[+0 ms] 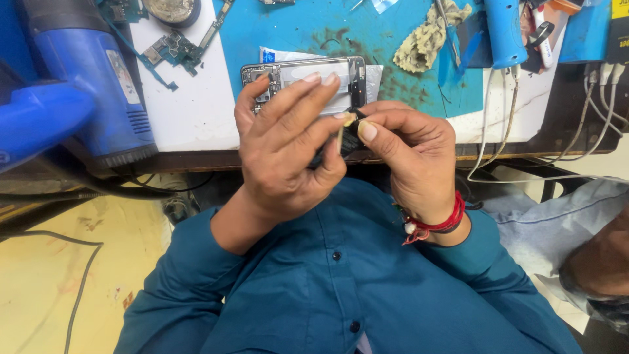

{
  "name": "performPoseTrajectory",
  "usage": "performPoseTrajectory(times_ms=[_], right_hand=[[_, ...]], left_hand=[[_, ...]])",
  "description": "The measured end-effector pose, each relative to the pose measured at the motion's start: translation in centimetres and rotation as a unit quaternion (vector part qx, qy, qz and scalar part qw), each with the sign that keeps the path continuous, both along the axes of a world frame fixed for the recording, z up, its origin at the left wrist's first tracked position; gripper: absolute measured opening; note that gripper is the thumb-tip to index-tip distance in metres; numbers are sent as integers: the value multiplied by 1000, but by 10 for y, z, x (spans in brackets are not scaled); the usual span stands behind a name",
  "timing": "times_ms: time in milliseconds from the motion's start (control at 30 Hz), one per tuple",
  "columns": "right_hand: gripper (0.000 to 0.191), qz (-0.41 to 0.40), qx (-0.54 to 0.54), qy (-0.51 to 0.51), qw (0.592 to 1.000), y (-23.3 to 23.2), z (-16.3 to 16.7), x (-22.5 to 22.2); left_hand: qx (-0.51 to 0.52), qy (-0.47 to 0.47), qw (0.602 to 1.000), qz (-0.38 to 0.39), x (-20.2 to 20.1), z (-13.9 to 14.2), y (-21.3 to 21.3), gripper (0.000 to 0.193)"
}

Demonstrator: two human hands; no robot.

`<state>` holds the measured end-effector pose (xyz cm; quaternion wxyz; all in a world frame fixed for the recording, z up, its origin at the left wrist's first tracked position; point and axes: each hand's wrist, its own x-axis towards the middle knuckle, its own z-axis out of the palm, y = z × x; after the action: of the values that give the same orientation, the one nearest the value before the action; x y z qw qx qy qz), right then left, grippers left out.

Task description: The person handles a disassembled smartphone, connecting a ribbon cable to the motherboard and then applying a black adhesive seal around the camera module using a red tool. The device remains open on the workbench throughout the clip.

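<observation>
My left hand [285, 147] and my right hand [406, 157] meet just above the table's front edge and together hold a small dark flat part [350, 137]. The left fingers wrap over it and the right thumb and forefinger pinch its upper end, where a pale strip shows. Right behind the hands lies an opened phone [308, 75] with its back off, showing a white battery and dark circuit board, partly hidden by my left fingers. A red thread band [436, 226] circles my right wrist.
A big blue heat gun [85, 85] lies at the left. A loose circuit board [173, 49] sits on a white sheet. On the blue mat [282, 26] are a dirty cloth [429, 36], a blue tool [504, 33] and white cables [498, 118]. Another person's arm [596, 262] is at the right.
</observation>
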<state>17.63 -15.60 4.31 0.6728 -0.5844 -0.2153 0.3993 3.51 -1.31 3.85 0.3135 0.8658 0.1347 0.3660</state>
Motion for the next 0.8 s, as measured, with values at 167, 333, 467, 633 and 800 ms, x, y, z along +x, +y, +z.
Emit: performPoseTrajectory(times_ms=[167,333,467,633,800], right_hand=[[8,-9,-10,18,1000,1,1,3],[8,-6,-16,-7,1000,-1,1,6],[8,17,-24,-12,1000,-2,3,8],[7,37,-47,0,998,1,6,7],[6,62,-33,2,998,3,6,4]], left_hand=[[-117,-45,992,12,-2,9,11,21],[-178,-38,979,96,-12,13,45,17],[36,120,956,264,-35,13,72,16],[27,61,968,241,-56,9,69,16],[12,52,965,256,-69,6,53,19]])
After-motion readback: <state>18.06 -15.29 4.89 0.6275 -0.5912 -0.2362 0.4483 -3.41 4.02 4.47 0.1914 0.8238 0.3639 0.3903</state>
